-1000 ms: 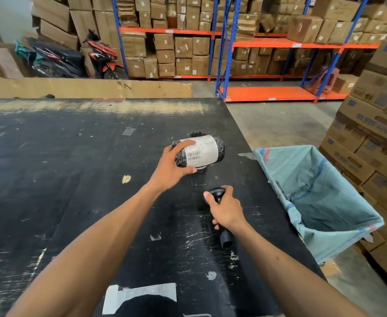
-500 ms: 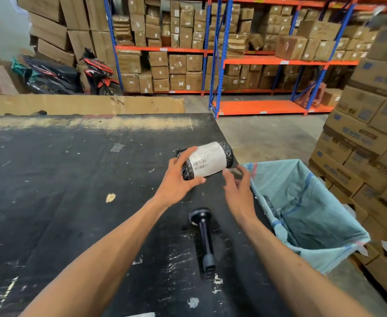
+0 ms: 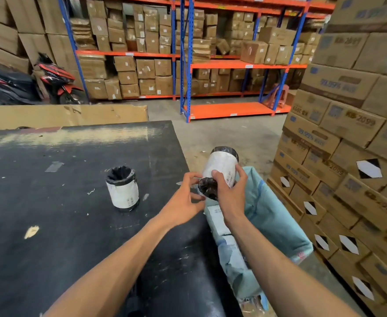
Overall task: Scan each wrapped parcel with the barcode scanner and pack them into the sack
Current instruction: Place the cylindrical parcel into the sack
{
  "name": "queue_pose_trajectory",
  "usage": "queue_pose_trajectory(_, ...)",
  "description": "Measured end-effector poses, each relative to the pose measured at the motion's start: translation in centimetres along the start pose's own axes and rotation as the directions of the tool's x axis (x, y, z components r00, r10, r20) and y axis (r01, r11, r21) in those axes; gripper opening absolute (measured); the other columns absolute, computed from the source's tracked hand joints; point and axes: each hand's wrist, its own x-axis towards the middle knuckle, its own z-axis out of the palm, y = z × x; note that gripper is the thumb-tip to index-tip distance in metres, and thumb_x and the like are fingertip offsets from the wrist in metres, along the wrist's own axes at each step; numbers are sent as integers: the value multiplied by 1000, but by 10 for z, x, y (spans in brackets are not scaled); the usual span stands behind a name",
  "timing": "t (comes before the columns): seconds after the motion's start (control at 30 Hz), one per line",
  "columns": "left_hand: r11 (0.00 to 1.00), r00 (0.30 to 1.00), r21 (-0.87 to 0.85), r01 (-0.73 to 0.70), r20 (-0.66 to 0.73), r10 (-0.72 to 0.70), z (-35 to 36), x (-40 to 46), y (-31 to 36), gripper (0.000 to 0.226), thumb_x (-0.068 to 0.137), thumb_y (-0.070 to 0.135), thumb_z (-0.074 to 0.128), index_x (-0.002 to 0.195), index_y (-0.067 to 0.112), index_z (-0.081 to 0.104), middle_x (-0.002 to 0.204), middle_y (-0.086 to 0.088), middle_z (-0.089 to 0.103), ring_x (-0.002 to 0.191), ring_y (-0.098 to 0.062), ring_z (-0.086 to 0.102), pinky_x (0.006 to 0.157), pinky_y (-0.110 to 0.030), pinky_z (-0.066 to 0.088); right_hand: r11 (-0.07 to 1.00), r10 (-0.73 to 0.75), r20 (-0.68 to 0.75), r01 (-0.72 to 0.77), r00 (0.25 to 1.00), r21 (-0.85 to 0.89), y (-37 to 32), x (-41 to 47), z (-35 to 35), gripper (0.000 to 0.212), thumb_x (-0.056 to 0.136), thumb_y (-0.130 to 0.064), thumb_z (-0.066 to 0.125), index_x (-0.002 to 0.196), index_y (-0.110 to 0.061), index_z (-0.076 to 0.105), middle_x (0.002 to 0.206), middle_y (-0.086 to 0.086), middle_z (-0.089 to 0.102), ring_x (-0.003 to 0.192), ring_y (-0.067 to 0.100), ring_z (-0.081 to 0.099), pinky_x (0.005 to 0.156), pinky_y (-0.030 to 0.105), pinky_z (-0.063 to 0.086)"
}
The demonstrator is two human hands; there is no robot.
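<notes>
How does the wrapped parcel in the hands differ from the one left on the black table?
The black-wrapped cylindrical parcel in hand is held in the air over the pale green woven sack, gripped by the right hand; the black-wrapped cylindrical parcel on the table rests on the black table, untouched. The held one is tilted; the table one stands upright. Both have black wrap and white labels.

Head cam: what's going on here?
A person is packing wrapped parcels in a warehouse. The right hand holds a black-wrapped, white-labelled parcel over the open sack beside the black table. The left hand is open, fingers at the parcel's lower end. A second parcel stands upright on the table.
</notes>
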Motion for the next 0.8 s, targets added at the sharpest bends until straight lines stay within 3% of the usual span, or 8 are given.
queue_pose_trajectory(0.1, 996, 999, 78, 44, -22, -43, 28, 19, -12, 66, 93, 4, 61, 142, 38, 32, 145, 3, 45, 113, -17, 61, 99, -44, 54, 975, -58, 36, 64, 998, -212, 13, 29, -34, 72, 94, -38, 71, 156, -37, 35, 146, -8, 52, 128, 20, 55, 100, 37, 47)
queue_pose_trajectory(0.23, 932, 987, 329, 151, -93, -127, 61, 48, -40, 74, 101, 30, 58, 160, 18, 16, 164, -6, 21, 150, -23, 25, 123, -37, 24, 908, -54, 125, 101, 991, -407, 41, 63, -73, 80, 96, -37, 67, 165, -31, 25, 168, -2, 34, 151, 21, 36, 118, 41, 34)
queue_pose_trajectory(0.3, 876, 971, 421, 236, -132, -198, 72, 63, -56, 80, 102, 45, 51, 162, 14, 7, 168, -12, 6, 156, -28, 8, 126, -42, 14, 879, -12, 148, 81, 989, -470, 57, 76, -91, 81, 97, -38, 66, 166, -32, 22, 169, 2, 30, 153, 23, 32, 119, 40, 30)
queue_pose_trajectory(0.4, 801, 950, 512, 309, -208, -234, 82, 85, -73, 80, 105, 52, 39, 162, 8, 3, 169, -17, -5, 156, -30, -6, 127, -46, 1, 845, 55, 183, 52, 982, -532, 86, 98, -113, 83, 98, -38, 65, 167, -31, 20, 171, 5, 26, 154, 24, 29, 123, 40, 26)
queue_pose_trajectory(0.5, 757, 932, 547, 357, -260, -251, 83, 108, -89, 78, 106, 52, 33, 162, 6, 1, 169, -15, -11, 156, -26, -11, 126, -46, -6, 803, 130, 222, 29, 966, -596, 113, 121, -128, 82, 98, -40, 65, 167, -30, 20, 169, 8, 27, 153, 28, 30, 123, 43, 27)
queue_pose_trajectory(0.67, 643, 950, 704, 301, -162, -267, 79, 125, -112, 78, 107, 52, 27, 160, 14, -14, 166, -6, -26, 156, -16, -12, 126, -43, -11, 755, 242, 237, -30, 941, -655, 158, 157, -128, 83, 98, -42, 64, 166, -32, 18, 161, 13, 33, 147, 34, 37, 121, 45, 31)
queue_pose_trajectory(0.8, 626, 955, 726, 285, -162, -248, 78, 126, -117, 75, 108, 46, 30, 161, 12, -11, 167, -7, -22, 156, -15, -12, 126, -43, -10, 711, 319, 259, -49, 912, -702, 201, 183, -118, 85, 98, -40, 64, 167, -28, 17, 164, 19, 29, 148, 40, 33, 122, 47, 30)
